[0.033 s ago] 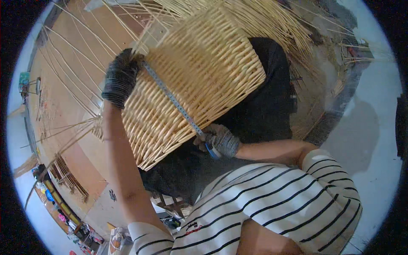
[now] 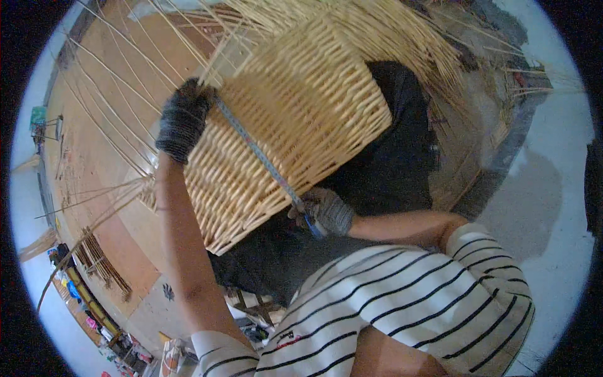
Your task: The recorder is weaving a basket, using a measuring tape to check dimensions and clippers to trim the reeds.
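A woven wicker basket (image 2: 308,94) rests tilted across my lap, its ribbed side facing up. The pale blade of a tape measure (image 2: 254,147) lies straight across this side, from the far left edge to the near edge. My left hand (image 2: 184,119), in a dark knitted glove, is closed at the blade's far end, against the basket's edge and the loose canes there. Gloved in grey, my right hand (image 2: 326,212) grips the tape measure's blue-edged case just off the near edge. Its fingers partly hide the case.
Long loose canes (image 2: 119,56) fan out from the basket over the brown board (image 2: 135,264) at left. A big pile of canes (image 2: 402,44) lies beyond the basket. Short sticks (image 2: 100,264) lie at far left, near a shelf of small items (image 2: 81,298). A pale wall (image 2: 534,207) stands at right.
The basket's far part and my left hand sit slightly lower in the view, the hand also a little to the right. Both hands keep their hold on the tape measure.
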Demonstrator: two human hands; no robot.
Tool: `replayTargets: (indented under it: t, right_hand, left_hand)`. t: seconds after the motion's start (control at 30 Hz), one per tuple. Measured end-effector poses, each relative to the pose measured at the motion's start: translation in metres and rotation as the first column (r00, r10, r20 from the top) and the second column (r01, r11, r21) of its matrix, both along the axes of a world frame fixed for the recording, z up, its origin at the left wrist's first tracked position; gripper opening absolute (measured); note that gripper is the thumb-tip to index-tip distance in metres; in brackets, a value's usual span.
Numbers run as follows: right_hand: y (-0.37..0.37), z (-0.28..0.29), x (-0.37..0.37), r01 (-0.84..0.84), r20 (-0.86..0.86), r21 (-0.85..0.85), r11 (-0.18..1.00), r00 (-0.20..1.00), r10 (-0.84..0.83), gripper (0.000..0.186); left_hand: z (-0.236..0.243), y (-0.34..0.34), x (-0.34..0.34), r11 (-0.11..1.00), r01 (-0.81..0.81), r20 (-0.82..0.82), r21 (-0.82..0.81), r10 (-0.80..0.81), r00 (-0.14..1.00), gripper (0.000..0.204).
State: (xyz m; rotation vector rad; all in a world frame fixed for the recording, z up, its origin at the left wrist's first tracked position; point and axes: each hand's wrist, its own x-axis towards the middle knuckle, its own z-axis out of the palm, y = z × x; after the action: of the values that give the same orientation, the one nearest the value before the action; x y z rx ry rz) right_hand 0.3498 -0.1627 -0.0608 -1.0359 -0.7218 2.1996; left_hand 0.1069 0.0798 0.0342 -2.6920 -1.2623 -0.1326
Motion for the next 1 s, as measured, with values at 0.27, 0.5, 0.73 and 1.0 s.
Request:
replayTargets:
  t: [0.27, 0.5, 0.73, 1.0]
  right_hand:
    - [0.011, 0.026, 0.036, -0.052, 0.485, 0.383, 0.922, 0.861, -0.153, 0.021]
    - [0.034, 0.049, 0.069, -0.074, 0.623, 0.467, 0.881, 0.735, -0.269, 0.022]
    - [0.03, 0.031, 0.072, -0.047, 0.586, 0.483, 0.875, 0.759, -0.283, 0.021]
    - [0.036, 0.053, 0.085, 0.203, 0.416, 0.241, 0.949, 0.862, -0.29, 0.027]
  left_hand:
    - [0.002, 0.006, 0.039, 0.968, -0.215, -0.011, -0.129, 0.216, 0.976, 0.024]
    - [0.003, 0.029, 0.083, 0.867, -0.306, 0.294, -0.393, 0.434, 0.851, 0.036]
    - [-0.001, 0.045, 0.074, 0.918, -0.068, 0.262, -0.39, 0.182, 0.948, 0.026]
    - [0.016, 0.067, 0.079, 0.564, -0.191, 0.117, -0.804, 0.464, 0.878, 0.02]
